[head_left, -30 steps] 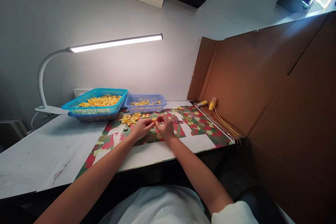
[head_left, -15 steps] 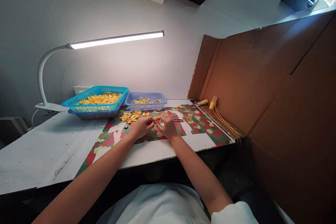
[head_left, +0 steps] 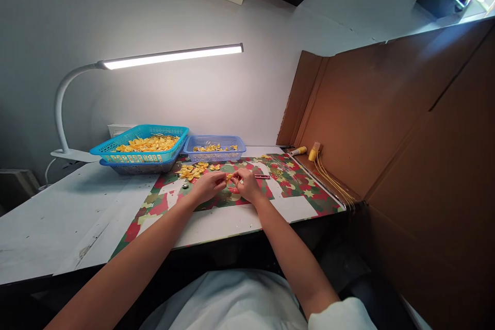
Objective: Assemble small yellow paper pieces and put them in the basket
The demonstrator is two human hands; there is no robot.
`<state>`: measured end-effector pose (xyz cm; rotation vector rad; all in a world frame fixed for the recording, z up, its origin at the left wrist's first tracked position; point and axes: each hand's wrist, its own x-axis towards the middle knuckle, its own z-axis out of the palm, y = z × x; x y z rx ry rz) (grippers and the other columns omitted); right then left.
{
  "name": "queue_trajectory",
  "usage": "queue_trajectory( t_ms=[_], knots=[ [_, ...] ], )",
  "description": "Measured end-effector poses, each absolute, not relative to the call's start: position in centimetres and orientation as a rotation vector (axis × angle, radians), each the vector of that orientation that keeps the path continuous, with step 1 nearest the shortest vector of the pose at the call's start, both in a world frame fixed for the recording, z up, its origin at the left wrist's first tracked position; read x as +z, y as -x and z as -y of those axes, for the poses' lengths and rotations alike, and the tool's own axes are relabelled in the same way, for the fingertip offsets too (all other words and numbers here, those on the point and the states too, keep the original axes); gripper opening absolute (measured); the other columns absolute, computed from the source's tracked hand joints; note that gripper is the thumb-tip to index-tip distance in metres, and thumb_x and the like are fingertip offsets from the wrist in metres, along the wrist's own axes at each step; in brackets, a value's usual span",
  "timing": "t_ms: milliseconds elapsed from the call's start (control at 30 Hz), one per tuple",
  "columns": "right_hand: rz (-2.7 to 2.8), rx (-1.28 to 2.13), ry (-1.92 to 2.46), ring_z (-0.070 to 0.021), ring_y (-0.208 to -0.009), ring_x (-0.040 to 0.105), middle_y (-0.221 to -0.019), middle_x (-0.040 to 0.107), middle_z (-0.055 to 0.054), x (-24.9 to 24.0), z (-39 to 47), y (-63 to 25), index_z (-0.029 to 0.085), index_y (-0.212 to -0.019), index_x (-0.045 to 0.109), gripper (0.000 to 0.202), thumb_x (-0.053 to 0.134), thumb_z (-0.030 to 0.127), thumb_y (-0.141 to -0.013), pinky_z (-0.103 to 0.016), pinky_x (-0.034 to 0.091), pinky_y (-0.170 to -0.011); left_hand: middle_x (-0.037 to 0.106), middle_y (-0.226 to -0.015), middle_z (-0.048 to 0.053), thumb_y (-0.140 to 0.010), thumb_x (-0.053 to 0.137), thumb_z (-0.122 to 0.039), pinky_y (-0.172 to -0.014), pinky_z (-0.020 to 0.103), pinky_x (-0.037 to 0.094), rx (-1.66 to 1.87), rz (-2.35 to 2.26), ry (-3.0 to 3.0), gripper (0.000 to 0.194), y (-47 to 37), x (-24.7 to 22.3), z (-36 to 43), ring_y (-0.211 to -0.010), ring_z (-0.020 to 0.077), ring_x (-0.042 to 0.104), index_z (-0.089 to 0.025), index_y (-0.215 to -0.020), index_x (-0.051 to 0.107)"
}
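Note:
My left hand (head_left: 209,186) and my right hand (head_left: 248,184) meet over the patterned sheet (head_left: 292,185), fingertips pinched together. Between them is a small golden-yellow flower piece (head_left: 229,177); a thin looped strand seems to hang from it by the right fingers. Its exact shape is partly hidden by the fingers. To the left of my left hand lies a loose pile of yellow flower pieces (head_left: 190,170), with a small round metallic item (head_left: 185,186) below it. Just beyond my right hand a thin pink-red tool (head_left: 263,177) rests on the sheet, its near end hidden.
A turquoise basket (head_left: 101,152) heaped with yellow pieces sits on a blue one (head_left: 135,168). Beside them stands a periwinkle basket (head_left: 215,158). A lit lamp (head_left: 174,56) arches overhead. Cardboard (head_left: 386,113) walls the right side, near golden wires (head_left: 332,180) and yellow-capped tubes (head_left: 314,152).
My right hand has turned slightly and its fingers have shifted on the flower piece, showing more of the looped strand. My left hand stays nearly in place. The camera view has shifted slightly.

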<state>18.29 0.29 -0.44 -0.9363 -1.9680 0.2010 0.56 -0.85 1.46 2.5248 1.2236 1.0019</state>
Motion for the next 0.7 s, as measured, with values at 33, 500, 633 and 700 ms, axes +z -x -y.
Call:
queue_trajectory(
  t_ms=[33,500,633,700],
  knots=[
    [1.96,0.212,0.939,-0.0156,-0.074,0.054,-0.075,0.062,-0.002,-0.4,-0.3,-18.3,0.018,-0.074,0.059,0.009,0.058,0.017,-0.083,-0.027,0.041,-0.069,0.047,-0.059,-0.003,-0.078,0.043,-0.023,-0.056,0.025,0.028,0.999,-1.214,-2.524,0.019,-0.5,1.4,0.8,-0.056,0.0126,0.04,-0.02,-0.06,0.045],
    [1.653,0.437,1.04,-0.0123,-0.06,0.052,-0.064,0.059,0.001,-0.7,-0.3,-17.1,0.019,-0.066,0.056,0.012,0.055,0.025,-0.076,-0.024,0.041,-0.057,0.055,-0.066,-0.002,-0.076,0.058,-0.039,-0.054,0.025,0.027,1.003,-1.293,-2.59,0.021,-0.8,1.0,1.0,-0.057,0.0143,0.046,-0.022,-0.069,0.047],
    [1.561,0.51,1.051,-0.0116,-0.057,0.053,-0.062,0.059,0.001,-1.0,-0.4,-16.6,0.019,-0.066,0.056,0.013,0.054,0.027,-0.076,-0.023,0.041,-0.055,0.056,-0.066,0.0,-0.082,0.052,-0.042,-0.054,0.026,0.027,1.041,-1.394,-2.554,0.024,-1.4,1.1,1.2,-0.06,0.0169,0.05,-0.022,-0.069,0.045],
    [1.536,0.523,1.043,-0.0117,-0.056,0.053,-0.062,0.059,0.001,-1.1,-0.4,-16.4,0.019,-0.066,0.056,0.015,0.055,0.03,-0.076,-0.023,0.041,-0.053,0.056,-0.066,0.001,-0.085,0.048,-0.04,-0.054,0.027,0.027,1.043,-1.433,-2.531,0.024,-1.6,1.1,1.3,-0.06,0.0178,0.05,-0.022,-0.069,0.046]
  ],
)
